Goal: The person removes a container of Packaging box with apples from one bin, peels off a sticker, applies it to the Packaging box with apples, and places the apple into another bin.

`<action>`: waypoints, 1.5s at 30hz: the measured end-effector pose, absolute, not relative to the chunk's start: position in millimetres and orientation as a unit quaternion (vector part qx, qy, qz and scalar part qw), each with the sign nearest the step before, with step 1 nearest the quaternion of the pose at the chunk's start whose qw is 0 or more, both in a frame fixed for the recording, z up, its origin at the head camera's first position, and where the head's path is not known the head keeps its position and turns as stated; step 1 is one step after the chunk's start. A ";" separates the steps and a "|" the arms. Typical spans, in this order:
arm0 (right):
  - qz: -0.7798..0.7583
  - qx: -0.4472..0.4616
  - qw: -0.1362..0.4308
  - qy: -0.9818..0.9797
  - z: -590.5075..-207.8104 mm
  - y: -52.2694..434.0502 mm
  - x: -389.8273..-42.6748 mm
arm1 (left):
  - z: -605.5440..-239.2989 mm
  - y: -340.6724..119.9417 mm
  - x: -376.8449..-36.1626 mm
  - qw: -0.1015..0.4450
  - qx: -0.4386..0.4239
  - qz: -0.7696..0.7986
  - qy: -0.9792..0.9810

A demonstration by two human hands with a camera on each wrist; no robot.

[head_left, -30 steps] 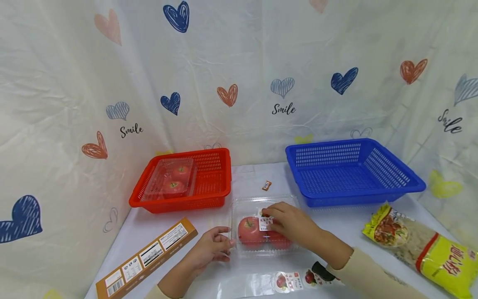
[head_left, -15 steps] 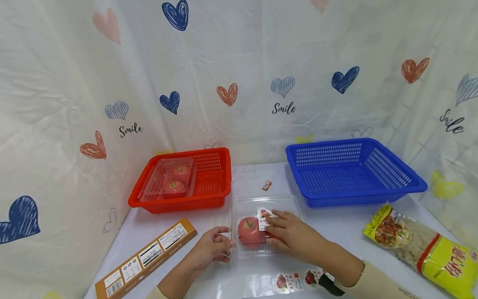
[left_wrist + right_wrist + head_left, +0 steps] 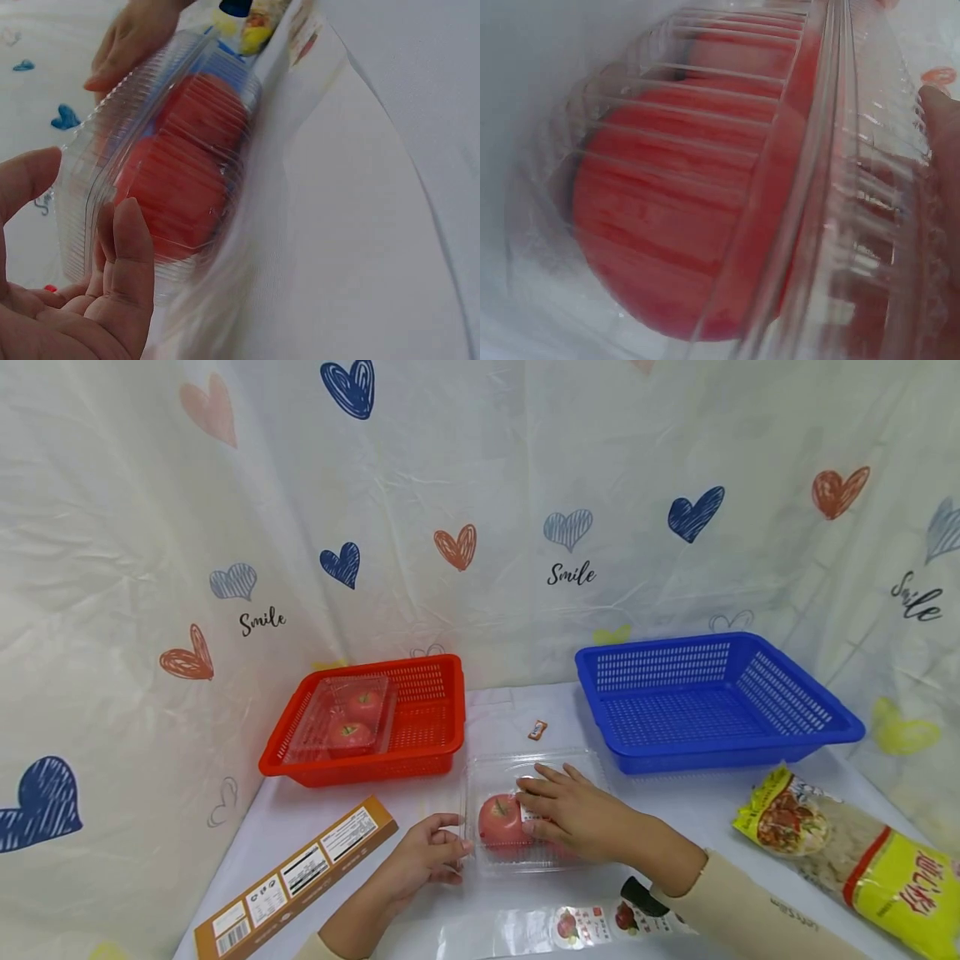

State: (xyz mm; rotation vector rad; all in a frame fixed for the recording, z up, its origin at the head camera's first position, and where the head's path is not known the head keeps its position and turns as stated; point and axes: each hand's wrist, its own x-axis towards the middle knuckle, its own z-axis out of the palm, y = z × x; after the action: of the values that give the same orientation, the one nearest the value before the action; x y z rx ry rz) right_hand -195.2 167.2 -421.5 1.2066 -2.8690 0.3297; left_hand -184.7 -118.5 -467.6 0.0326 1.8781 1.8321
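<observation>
The right hand lies flat on the lid of a clear clamshell box, fingers straight and slightly spread, pressing a white label down onto the plastic; only a corner of the label shows under the fingers. The left hand steadies the box at its left edge, thumb and fingers loosely curved against the ribbed rim; the left wrist view shows the fingertips touching the side wall without wrapping around it.

Inside the box, just under the right palm, sit two red tomatoes, one plainly seen and the other mostly hidden by the hand.

Just nearer than the grip lies a sticker sheet, its edge close to the box's near rim. Left of the left hand, an orange carton lies on a slant with open white table between. Beyond the box, a small orange wrapper lies in the gap between a red basket, which holds a second clear box of tomatoes, and a blue basket. The blue basket's near rim is just beyond the box's far right corner. Well to the right of the right forearm lies a yellow noodle packet, with bare table between.
</observation>
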 end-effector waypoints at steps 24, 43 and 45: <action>0.144 0.387 0.081 -0.907 -435.6 195.4 -178.2 | -471.2 -117.7 -188.0 0.253 0.002 0.682 0.686; 0.184 0.392 0.110 -0.894 -424.4 208.4 -198.8 | -474.9 -115.3 -181.7 0.255 0.001 0.684 0.683; 0.169 0.348 0.075 -0.919 -417.2 211.9 -204.8 | -475.4 -114.6 -178.4 0.258 -0.002 0.682 0.685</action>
State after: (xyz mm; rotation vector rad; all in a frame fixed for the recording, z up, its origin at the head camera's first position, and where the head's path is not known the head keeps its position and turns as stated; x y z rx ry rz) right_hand -204.8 211.9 -417.2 1.0445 -2.7560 0.5070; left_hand -178.4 -114.6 -475.4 -0.0057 1.8560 1.8483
